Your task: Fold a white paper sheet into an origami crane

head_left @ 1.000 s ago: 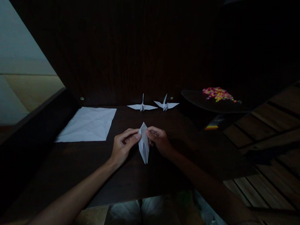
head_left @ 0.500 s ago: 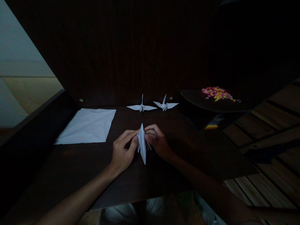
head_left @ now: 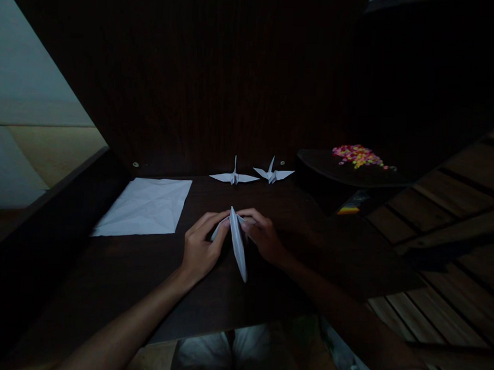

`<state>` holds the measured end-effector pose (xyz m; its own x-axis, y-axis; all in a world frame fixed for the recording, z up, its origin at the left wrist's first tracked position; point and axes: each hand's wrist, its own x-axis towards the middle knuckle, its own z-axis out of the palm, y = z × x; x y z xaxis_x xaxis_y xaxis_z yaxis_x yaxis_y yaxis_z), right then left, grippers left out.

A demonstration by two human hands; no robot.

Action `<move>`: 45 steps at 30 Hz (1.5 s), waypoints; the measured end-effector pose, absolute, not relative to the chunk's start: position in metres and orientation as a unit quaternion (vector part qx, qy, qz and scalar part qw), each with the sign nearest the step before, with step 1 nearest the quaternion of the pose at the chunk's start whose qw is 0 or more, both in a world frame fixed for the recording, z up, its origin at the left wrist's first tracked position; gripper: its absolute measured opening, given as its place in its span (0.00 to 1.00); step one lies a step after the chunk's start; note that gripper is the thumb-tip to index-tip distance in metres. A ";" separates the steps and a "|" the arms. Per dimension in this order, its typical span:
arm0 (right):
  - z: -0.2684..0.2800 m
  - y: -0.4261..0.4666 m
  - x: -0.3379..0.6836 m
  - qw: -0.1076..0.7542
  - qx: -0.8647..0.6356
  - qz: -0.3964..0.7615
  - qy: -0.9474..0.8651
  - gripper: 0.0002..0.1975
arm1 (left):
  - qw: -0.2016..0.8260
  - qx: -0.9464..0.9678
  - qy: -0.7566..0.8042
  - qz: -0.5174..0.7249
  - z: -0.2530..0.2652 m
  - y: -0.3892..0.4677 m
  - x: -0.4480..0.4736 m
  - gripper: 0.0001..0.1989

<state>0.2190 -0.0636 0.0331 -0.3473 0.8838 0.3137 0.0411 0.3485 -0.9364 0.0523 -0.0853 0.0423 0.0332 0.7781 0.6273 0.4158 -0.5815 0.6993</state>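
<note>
Between my two hands is a white piece of folded paper (head_left: pixel 238 247), its long pointed part tilted down toward me. My left hand (head_left: pixel 202 243) pinches a side flap of it, thumb on the near face. On the opposite side my right hand (head_left: pixel 265 237) grips the paper too, its fingertips partly hidden in shadow. Farther back stand two white paper cranes (head_left: pixel 235 177) with spread wings, side by side against the back panel. To the left of my hands lies a creased sheet of white paper (head_left: pixel 145 207), flat on the dark tabletop (head_left: pixel 152 290).
A heap of small pink, yellow and red pieces (head_left: pixel 360 155) rests on a rounded dark shelf (head_left: pixel 346 173) at the right. A dark side board (head_left: pixel 45 198) borders the table on the left. Wooden slats (head_left: pixel 441 313) show beyond the right edge.
The folded paper's long point has swung slightly to the right and nearer to me. Its side flaps are now spread apart more, with both hands still on them.
</note>
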 end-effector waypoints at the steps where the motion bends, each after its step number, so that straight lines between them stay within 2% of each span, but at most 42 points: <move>1: 0.034 -0.063 0.219 0.460 -0.340 0.450 -0.686 0.15 | 0.164 0.698 0.428 0.550 0.042 -0.085 0.052 0.10; 7: 0.039 -0.061 0.217 0.490 -0.373 0.313 -0.723 0.11 | 0.139 0.690 0.425 0.569 0.042 -0.083 0.051 0.09; 11: 0.034 -0.060 0.214 0.489 -0.367 0.415 -0.674 0.10 | 0.144 0.685 0.441 0.562 0.036 -0.083 0.051 0.09; 16: 0.024 -0.061 0.210 0.490 -0.349 0.499 -0.624 0.14 | 0.284 0.644 0.439 0.558 0.032 -0.085 0.053 0.06; 19: 0.025 -0.060 0.211 0.502 -0.346 0.498 -0.617 0.14 | 0.348 0.632 0.403 0.563 0.038 -0.085 0.054 0.05; 21: 0.029 -0.060 0.213 0.492 -0.341 0.466 -0.652 0.12 | 0.359 0.638 0.391 0.558 0.043 -0.085 0.055 0.06; 25: 0.036 -0.059 0.217 0.479 -0.316 0.403 -0.713 0.15 | 0.368 0.633 0.404 0.549 0.047 -0.082 0.055 0.08; 39: 0.026 -0.051 0.215 0.467 -0.317 0.490 -0.665 0.18 | 0.422 0.611 0.411 0.529 0.043 -0.074 0.051 0.07; 45: 0.024 -0.052 0.214 0.463 -0.324 0.501 -0.656 0.18 | 0.489 0.549 0.445 0.512 0.037 -0.069 0.048 0.07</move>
<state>0.2136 -0.0519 0.0244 -0.3617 0.8886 0.2822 -0.0380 0.2884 -0.9568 0.0477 -0.0685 0.0369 0.0799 0.9888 0.1263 -0.0108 -0.1259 0.9920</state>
